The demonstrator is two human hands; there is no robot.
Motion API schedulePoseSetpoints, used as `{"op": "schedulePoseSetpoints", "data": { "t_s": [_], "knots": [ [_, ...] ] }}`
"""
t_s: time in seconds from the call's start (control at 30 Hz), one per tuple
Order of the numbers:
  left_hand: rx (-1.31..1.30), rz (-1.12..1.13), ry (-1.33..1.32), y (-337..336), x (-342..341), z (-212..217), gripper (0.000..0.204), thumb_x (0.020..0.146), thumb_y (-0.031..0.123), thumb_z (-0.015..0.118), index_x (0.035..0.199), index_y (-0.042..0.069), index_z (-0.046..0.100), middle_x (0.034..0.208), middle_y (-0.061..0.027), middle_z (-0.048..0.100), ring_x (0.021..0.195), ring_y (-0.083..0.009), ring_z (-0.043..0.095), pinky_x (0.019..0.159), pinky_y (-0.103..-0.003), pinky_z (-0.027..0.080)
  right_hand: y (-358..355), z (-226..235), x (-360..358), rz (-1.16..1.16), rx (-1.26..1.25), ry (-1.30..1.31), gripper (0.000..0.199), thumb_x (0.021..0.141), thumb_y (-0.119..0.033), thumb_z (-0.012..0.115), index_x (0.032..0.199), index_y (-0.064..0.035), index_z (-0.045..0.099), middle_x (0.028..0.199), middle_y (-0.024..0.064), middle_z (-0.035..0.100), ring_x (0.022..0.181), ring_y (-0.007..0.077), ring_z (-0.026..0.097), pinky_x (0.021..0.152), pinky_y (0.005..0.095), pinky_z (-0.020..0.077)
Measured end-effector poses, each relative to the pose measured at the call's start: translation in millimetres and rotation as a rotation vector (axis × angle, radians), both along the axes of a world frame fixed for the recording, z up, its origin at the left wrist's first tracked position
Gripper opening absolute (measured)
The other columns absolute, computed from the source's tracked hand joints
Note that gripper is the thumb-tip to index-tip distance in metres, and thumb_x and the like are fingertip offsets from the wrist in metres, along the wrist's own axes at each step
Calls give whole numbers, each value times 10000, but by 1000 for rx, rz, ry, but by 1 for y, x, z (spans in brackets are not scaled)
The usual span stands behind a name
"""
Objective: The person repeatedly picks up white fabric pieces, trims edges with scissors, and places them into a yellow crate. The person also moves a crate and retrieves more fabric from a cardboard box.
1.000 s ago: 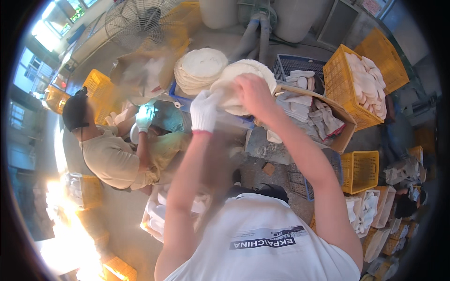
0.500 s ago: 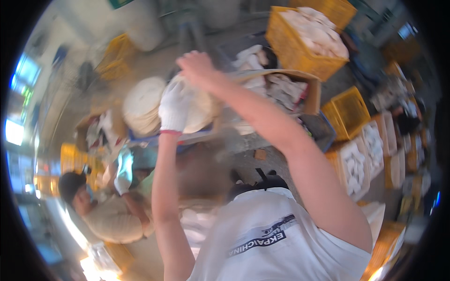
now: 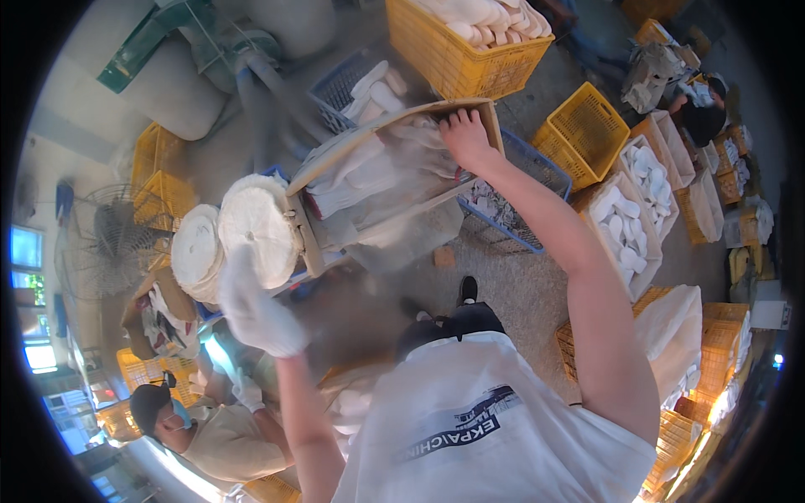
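Observation:
My left hand [image 3: 258,312] wears a white knit glove. It is smeared by motion, near the front of a stack of round whitish cloth discs [image 3: 258,222]; its fingers cannot be made out. A second disc stack [image 3: 198,251] stands left of it. My bare right hand [image 3: 466,139] reaches into the far right end of an open cardboard box [image 3: 490,126]. Its fingers are bent and a little apart, next to pale gloves [image 3: 366,172] heaped inside. Whether they touch a glove is unclear.
A yellow crate of pale shoe-sole shapes [image 3: 470,63] stands beyond the box. A blue crate [image 3: 537,172] and an empty yellow crate [image 3: 580,138] are to the right. Lower left, a masked co-worker [image 3: 226,436] works beside a floor fan [image 3: 117,239].
The view has shifted. My hands, close together over the discs before, have parted: the right moved to the cardboard box, the gloved left came back toward me.

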State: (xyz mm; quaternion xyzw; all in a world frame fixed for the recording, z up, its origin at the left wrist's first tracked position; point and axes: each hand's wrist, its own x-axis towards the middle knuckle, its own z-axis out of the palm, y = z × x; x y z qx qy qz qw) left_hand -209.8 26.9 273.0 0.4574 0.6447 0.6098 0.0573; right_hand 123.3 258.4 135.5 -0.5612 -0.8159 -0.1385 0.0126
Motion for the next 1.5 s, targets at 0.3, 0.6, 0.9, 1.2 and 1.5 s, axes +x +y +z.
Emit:
{"op": "schedulePoseSetpoints", "data": {
  "t_s": [0.3,0.6,0.9,1.2,1.5],
  "knots": [
    [-540,-624,-157,-6,119,-151,244,902,184,635,1071,11,676,1003,-91,686,909,-134,623,837,-248,471,-35,-14,-62,101,-127,469,249,789,-187,621,966,-12,611,968,154,607,917,332,612,819,445,498],
    [-1477,-674,298,-122,92,-249,627,869,595,449,899,25,709,922,-213,680,942,-398,628,853,-466,463,-5,-3,23,144,-190,-109,208,792,-110,623,959,9,664,971,190,666,964,312,652,760,404,562],
    [-1391,-670,-324,-254,174,-317,484,869,515,528,952,65,682,1000,-169,675,978,-355,618,848,-430,466,30,17,25,220,-183,-404,341,847,-287,636,1104,-63,609,997,180,675,914,364,667,766,472,549],
    [-1429,-685,-610,-279,188,-259,289,874,321,634,839,38,680,693,-124,626,691,-222,626,652,-331,481,14,53,18,458,-102,-318,349,720,-344,684,796,-4,666,827,221,667,821,383,659,746,461,528],
    [-1300,-1044,331,-245,178,-267,417,889,432,582,801,32,664,685,-98,638,656,-197,621,632,-325,480,-74,88,103,133,-428,294,192,828,-174,666,796,-51,521,707,46,531,604,127,543,559,268,446]
  ]
}}
